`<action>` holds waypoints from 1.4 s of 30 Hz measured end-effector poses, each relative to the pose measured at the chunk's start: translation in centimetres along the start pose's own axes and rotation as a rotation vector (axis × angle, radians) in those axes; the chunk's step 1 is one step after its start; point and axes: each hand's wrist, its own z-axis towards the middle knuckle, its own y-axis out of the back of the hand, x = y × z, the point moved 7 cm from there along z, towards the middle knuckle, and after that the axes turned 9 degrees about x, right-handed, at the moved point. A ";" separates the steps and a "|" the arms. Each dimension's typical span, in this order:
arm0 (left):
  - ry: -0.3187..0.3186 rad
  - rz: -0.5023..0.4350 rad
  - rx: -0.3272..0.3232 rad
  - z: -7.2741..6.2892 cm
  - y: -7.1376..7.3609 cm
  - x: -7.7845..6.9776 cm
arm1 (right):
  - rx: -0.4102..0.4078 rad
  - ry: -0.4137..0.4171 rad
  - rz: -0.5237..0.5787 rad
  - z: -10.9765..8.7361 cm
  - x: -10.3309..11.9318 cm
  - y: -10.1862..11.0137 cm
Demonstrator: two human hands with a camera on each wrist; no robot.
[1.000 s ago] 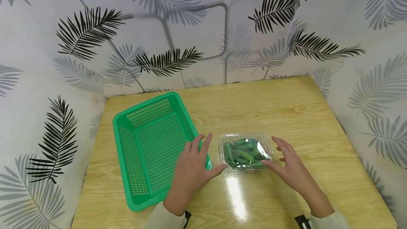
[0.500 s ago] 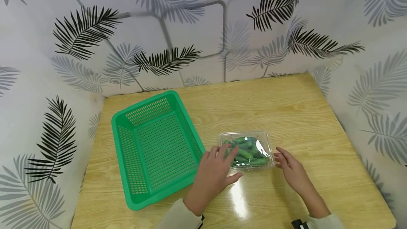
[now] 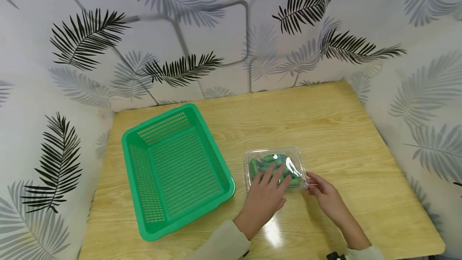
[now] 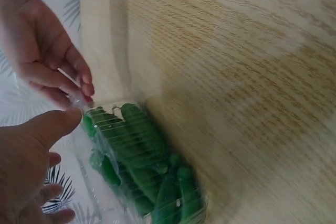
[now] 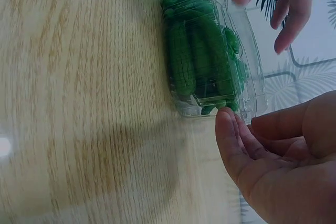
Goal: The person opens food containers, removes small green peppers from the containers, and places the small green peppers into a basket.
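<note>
A clear plastic clamshell box (image 3: 294, 156) stands on the wooden table, its hinged lid lying over several small green vegetables (image 5: 181, 59) shaped like mini cucumbers. At the near right corner, my right hand (image 3: 325, 193) pinches the box's edge between thumb and fingertips. My left hand (image 3: 263, 200) hovers over the lid's near side with its fingers spread. In the left wrist view, the left thumb (image 4: 60, 124) lies close beside the right hand's fingertips at that corner. The right wrist view has the left fingers (image 5: 294, 14) hanging just above the lid.
To the left, a green perforated plastic basket (image 3: 232, 183) stands on the table (image 3: 288, 119), with nothing inside. Fabric with a leaf print (image 3: 223, 31) closes off the back and both sides.
My left hand has moved right, from beside the basket's rim to over the box. The right hand has drawn back from the box's side, then taken hold of its near right corner.
</note>
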 end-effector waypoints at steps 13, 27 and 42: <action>0.071 0.071 -0.002 1.0 -2.1 -0.3 | 0.003 -0.032 0.085 -0.2 -1.0 -0.4; 0.031 0.059 -0.085 1.2 -3.0 -0.3 | -0.078 -0.050 0.244 -0.4 -2.4 -1.4; -0.014 0.014 -0.148 1.3 -3.0 0.2 | -0.156 0.002 0.426 -0.7 -1.8 -2.7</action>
